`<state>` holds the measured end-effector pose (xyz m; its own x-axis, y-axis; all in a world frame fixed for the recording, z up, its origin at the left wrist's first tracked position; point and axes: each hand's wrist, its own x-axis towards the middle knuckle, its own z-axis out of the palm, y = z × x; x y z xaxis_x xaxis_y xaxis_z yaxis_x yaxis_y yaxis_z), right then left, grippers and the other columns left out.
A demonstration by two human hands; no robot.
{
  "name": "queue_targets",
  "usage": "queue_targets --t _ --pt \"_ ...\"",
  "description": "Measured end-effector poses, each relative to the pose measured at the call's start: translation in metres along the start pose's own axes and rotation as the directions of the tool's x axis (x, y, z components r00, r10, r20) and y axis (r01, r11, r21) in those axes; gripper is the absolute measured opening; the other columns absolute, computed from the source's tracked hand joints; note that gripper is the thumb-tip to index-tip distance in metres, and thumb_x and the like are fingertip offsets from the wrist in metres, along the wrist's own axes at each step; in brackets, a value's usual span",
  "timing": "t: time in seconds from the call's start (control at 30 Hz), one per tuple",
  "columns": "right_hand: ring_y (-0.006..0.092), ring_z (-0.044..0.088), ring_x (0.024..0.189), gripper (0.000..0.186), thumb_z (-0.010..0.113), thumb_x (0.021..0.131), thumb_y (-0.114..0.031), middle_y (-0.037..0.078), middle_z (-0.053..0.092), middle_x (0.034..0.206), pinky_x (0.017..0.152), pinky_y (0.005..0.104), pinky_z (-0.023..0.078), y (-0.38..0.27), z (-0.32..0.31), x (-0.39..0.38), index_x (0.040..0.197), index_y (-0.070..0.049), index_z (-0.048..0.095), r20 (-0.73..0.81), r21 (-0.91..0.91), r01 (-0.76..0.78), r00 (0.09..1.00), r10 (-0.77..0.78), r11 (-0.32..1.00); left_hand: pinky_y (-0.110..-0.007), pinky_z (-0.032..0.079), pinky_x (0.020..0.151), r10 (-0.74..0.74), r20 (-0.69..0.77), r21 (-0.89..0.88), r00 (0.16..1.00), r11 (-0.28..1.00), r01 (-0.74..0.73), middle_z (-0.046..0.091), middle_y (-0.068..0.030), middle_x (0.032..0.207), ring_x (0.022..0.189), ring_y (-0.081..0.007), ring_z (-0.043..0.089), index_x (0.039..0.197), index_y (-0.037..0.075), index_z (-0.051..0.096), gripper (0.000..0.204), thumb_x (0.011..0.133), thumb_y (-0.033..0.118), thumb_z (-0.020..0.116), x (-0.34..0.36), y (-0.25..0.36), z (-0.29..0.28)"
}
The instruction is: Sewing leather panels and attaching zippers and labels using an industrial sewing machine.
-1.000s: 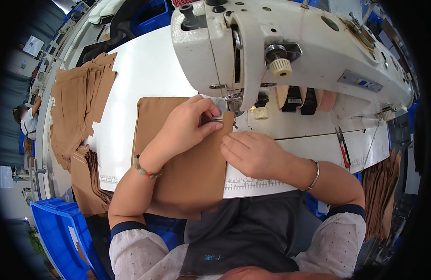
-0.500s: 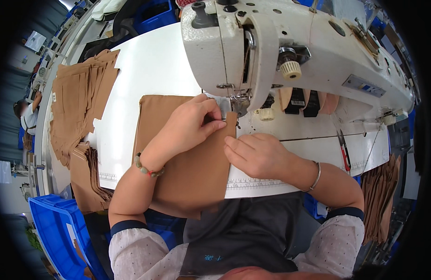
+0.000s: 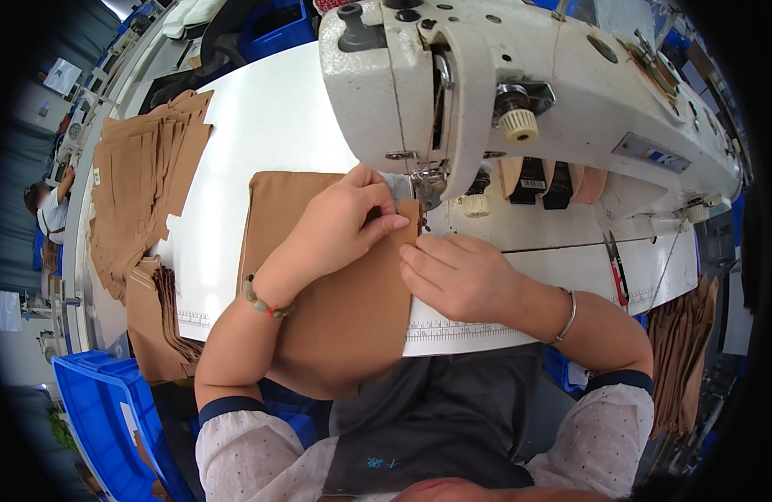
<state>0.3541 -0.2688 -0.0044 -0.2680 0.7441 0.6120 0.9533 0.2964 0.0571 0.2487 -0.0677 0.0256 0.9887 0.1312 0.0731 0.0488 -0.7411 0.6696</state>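
Observation:
A brown fabric panel (image 3: 319, 309) lies under the needle area of a white sewing machine (image 3: 394, 92), with a narrow folded strip along its right edge beside the presser foot (image 3: 426, 188). My left hand (image 3: 344, 217) rests on the panel just left of the foot, fingers curled, thumb and forefinger pinching the fabric near the strip. My right hand (image 3: 453, 276) holds the panel's right edge below the foot, fingertips pressed together on it.
Brown cut pieces are stacked at the left (image 3: 143, 167) and hang at the right (image 3: 679, 351). Red-and-black snips (image 3: 618, 268) lie by the machine. Blue bins (image 3: 110, 402) stand low left. Another person (image 3: 51, 209) works at the far left.
The view has shifted slightly. My hands and the fabric have moved very little, with small shifts of my left fingers at the strip near the presser foot.

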Motion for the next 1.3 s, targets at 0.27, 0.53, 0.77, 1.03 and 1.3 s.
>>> queue_targets --t 0.27,0.53,0.77,1.03,1.3 --pt "0.0260 0.068 0.094 0.020 0.065 0.068 -0.012 0.015 0.068 0.097 0.078 0.0341 0.058 0.001 0.008 -0.002 0.084 -0.001 0.063 -0.054 0.009 0.007 0.999 -0.006 1.000 -0.039 0.052 0.066 -0.016 -0.049 0.136 0.999 0.991 0.022 0.061 -0.0085 0.102 0.073 -0.0261 0.065 0.080 0.006 0.063 0.022 0.085 0.021 0.078 0.002 0.003 0.004" --pt "0.0265 0.068 0.089 0.021 0.065 0.068 -0.010 0.016 0.068 0.096 0.075 0.0338 0.058 0.001 0.009 -0.002 0.085 0.000 0.064 -0.054 0.033 -0.002 0.999 0.004 0.999 -0.038 0.052 0.066 -0.064 -0.043 0.135 0.997 0.988 0.069 0.061 -0.0079 0.100 0.072 -0.0252 0.064 0.078 0.006 0.063 0.022 0.085 0.021 0.079 0.004 0.005 0.005" --pt "0.0251 0.065 0.087 0.037 0.075 0.069 -0.027 0.013 0.065 0.094 0.074 0.0354 0.056 0.006 -0.007 0.004 0.091 0.002 0.064 0.080 0.204 -0.022 0.997 0.006 0.979 -0.034 0.049 0.063 -0.049 -0.167 0.028 0.985 0.998 0.054 0.064 -0.0058 0.081 0.070 -0.0232 0.060 0.081 0.007 0.067 0.017 0.084 0.017 0.080 0.002 0.006 0.014" --pt "0.0210 0.063 0.076 0.022 0.070 0.074 -0.015 0.008 0.060 0.081 0.065 0.0314 0.053 0.009 0.009 -0.001 0.088 0.001 0.064 -0.015 0.060 0.042 0.999 -0.042 0.997 -0.035 0.058 0.081 0.353 -0.042 0.467 0.935 0.834 -0.294 0.071 -0.0022 0.114 0.099 -0.0224 0.066 0.109 0.008 0.075 0.035 0.074 0.005 0.072 -0.021 0.010 0.022" --pt "0.0214 0.064 0.076 0.014 0.067 0.075 -0.008 0.009 0.061 0.081 0.065 0.0318 0.055 0.016 0.013 0.001 0.087 0.000 0.064 -0.067 0.055 0.057 0.996 -0.053 0.997 -0.037 0.055 0.091 0.407 -0.109 0.490 0.907 0.816 -0.308 0.069 -0.0048 0.124 0.108 -0.0255 0.062 0.121 0.006 0.072 0.043 0.079 0.009 0.070 -0.027 0.004 0.027"
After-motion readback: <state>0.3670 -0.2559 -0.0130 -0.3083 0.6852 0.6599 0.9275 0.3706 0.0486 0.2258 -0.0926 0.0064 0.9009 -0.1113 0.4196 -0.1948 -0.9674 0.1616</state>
